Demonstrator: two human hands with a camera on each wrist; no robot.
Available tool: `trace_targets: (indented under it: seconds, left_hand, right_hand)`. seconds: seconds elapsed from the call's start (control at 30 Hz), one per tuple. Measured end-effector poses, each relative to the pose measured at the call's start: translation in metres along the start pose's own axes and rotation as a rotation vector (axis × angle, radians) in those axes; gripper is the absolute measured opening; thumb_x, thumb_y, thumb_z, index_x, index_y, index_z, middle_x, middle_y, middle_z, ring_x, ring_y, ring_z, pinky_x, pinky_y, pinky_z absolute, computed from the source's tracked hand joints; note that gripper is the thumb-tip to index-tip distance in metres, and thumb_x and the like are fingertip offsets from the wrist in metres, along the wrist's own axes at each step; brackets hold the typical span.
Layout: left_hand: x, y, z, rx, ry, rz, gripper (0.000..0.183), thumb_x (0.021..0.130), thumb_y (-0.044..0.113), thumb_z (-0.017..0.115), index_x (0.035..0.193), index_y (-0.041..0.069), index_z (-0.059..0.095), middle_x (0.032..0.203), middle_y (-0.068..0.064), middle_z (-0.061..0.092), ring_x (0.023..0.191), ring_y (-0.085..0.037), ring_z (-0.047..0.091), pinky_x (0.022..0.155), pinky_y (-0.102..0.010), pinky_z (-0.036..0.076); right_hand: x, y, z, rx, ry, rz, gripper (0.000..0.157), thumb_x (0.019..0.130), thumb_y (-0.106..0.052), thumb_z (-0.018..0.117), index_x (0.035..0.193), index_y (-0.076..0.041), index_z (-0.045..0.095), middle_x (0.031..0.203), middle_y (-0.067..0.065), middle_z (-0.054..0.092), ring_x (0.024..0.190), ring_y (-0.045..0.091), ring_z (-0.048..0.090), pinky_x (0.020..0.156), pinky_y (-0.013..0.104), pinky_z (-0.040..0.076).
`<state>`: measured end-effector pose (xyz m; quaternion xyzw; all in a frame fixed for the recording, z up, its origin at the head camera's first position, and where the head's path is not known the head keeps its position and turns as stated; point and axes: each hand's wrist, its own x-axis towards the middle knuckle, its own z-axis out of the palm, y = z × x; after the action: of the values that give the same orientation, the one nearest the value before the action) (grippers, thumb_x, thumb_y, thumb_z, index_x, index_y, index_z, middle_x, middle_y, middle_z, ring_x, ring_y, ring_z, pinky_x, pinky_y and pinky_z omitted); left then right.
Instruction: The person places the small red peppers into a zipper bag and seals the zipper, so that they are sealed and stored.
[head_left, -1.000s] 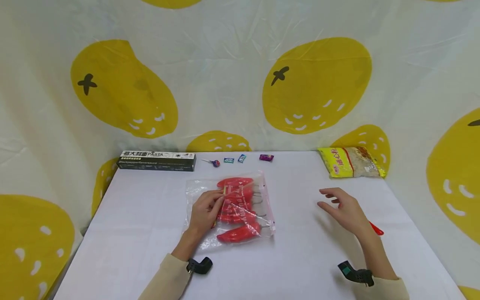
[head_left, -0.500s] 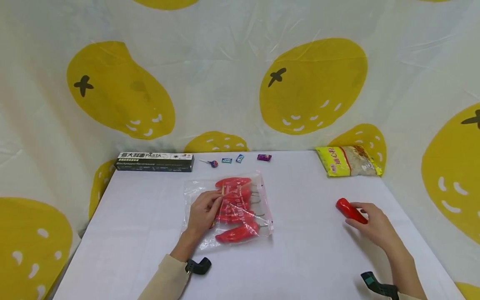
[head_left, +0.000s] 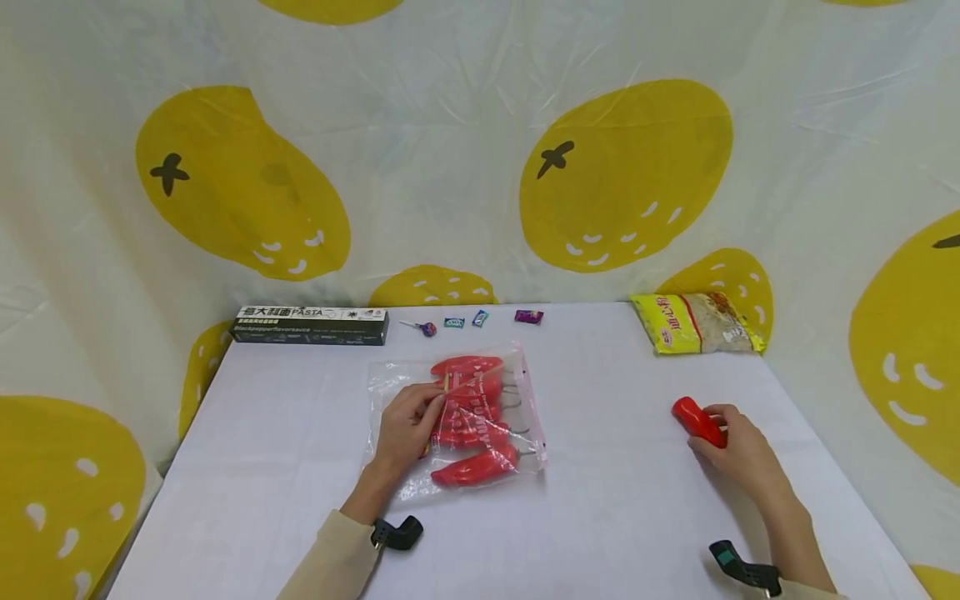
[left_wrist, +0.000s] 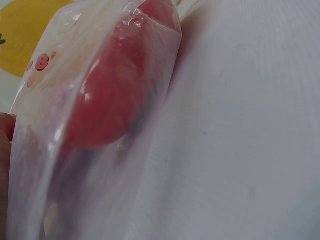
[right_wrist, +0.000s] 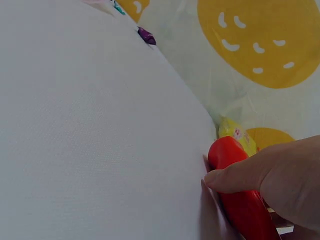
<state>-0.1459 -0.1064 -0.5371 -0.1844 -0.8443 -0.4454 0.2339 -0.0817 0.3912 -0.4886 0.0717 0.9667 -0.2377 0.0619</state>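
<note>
Red pepper (head_left: pixel 692 418), near the right edge of the surface (head_left: pixel 600 517), is pinched in the right hand (head_left: pixel 744 454) while the left hand (head_left: pixel 407 425) pinches the clear bag (head_left: pixel 396 372); picking up seems underway, the next move probably calling for a steady grip.

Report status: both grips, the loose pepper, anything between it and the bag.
Left grip holds clear bag, red peppers inside. Right grip holds loose red pepper, apart from bag. Nothing seen between them.
</note>
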Motion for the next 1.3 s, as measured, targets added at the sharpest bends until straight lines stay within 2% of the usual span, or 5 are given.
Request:
trace_targets:
  seconds: [0.23,0.4,0.67,0.97,1.3]
  left_hand:
    - [0.000,-0.001,0.000,0.003,0.004,0.010,0.019,0.091,0.026,0.061,0.106,0.016,0.068,0.108,0.002,0.068,0.084,-0.005,0.057,0.065,-0.016,0.050]
    - [0.000,-0.001,0.000,0.004,0.007,0.010,0.019,0.091,0.027,0.061,0.106,0.017,0.068,0.108,0.003,0.068,0.082,-0.004,0.056,0.064,-0.015,0.049]
    - [-0.002,0.000,0.001,0.009,-0.016,-0.036,0.022,0.092,0.032,0.059,0.107,0.018,0.067,0.109,0.005,0.067,0.083,-0.004,0.057,0.065,-0.016,0.051]
    - [-0.001,0.000,0.000,0.001,-0.017,-0.038,0.022,0.092,0.031,0.059,0.107,0.018,0.067,0.108,0.006,0.067,0.083,-0.004,0.057,0.067,-0.016,0.052]
    - [-0.001,0.001,-0.001,-0.006,-0.023,-0.029,0.020,0.091,0.028,0.060,0.107,0.018,0.067,0.106,0.006,0.067,0.082,-0.004,0.057,0.066,-0.016,0.051]
  right_hand:
    - [0.002,-0.011,0.007,-0.007,-0.036,-0.002,0.073,0.080,-0.030,0.072,0.134,0.001,0.035,0.125,0.030,0.046,0.109,0.044,0.044,0.084,0.056,0.051]
    - [0.001,-0.033,0.008,0.051,-0.049,-0.005,0.083,0.079,-0.037,0.072,0.138,-0.001,0.026,0.127,0.028,0.044,0.110,0.042,0.045,0.080,0.051,0.055]
    - [0.000,-0.069,-0.001,0.138,0.072,-0.149,0.097,0.079,-0.025,0.073,0.148,-0.015,0.005,0.132,0.025,0.039,0.111,0.039,0.045,0.075,0.049,0.057]
    - [0.000,-0.103,-0.002,0.225,0.115,-0.226,0.069,0.088,-0.047,0.059,0.141,-0.017,0.026,0.122,0.016,0.051,0.105,0.029,0.049,0.065,0.028,0.055]
    - [0.002,-0.126,0.006,0.229,0.137,-0.328,0.048,0.090,-0.036,0.061,0.129,-0.014,0.046,0.118,0.010,0.057,0.098,0.022,0.053,0.065,0.015,0.051]
